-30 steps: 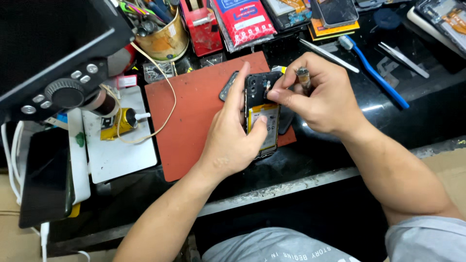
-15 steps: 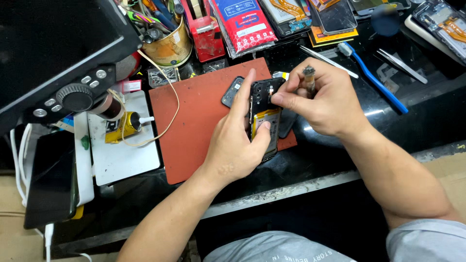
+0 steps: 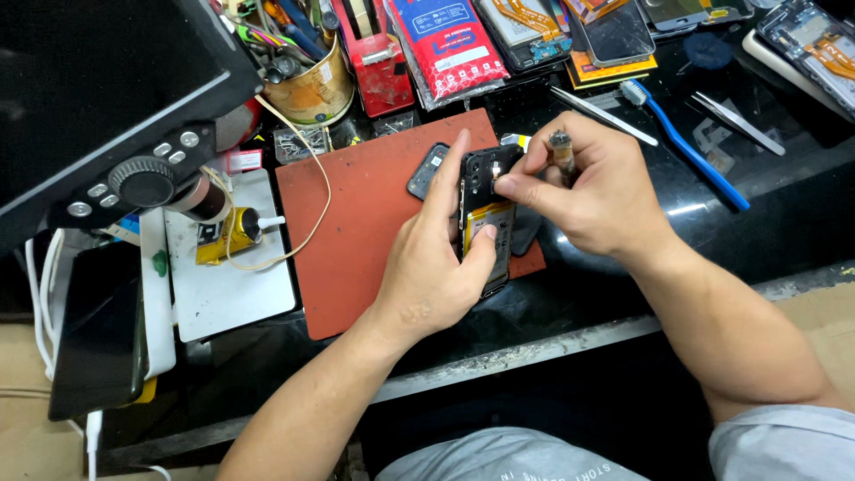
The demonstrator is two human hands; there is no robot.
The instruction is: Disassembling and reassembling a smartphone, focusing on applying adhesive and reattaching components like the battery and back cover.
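Observation:
An opened phone (image 3: 488,214) with its back off and a yellowish battery showing lies on the right edge of a red-brown work mat (image 3: 356,223). My left hand (image 3: 436,258) grips the phone from the left, index finger stretched up along its side and thumb on the battery. My right hand (image 3: 588,191) is at the phone's top right, holding a small screwdriver (image 3: 561,150) with its handle sticking up between the fingers, and the thumb and forefinger pinch at the phone's upper part. A small dark cover piece (image 3: 427,169) lies on the mat just left of the phone.
A microscope screen unit (image 3: 107,98) looms at the left over a white pad (image 3: 232,276). A metal tin of tools (image 3: 312,85), a red box (image 3: 383,71), parts packets (image 3: 445,44), tweezers (image 3: 739,123) and a blue brush (image 3: 686,142) line the back. A dark phone (image 3: 98,330) lies far left.
The view has shifted slightly. My right hand has stayed at the phone's top, fingers working there; my left hand keeps its grip on the phone.

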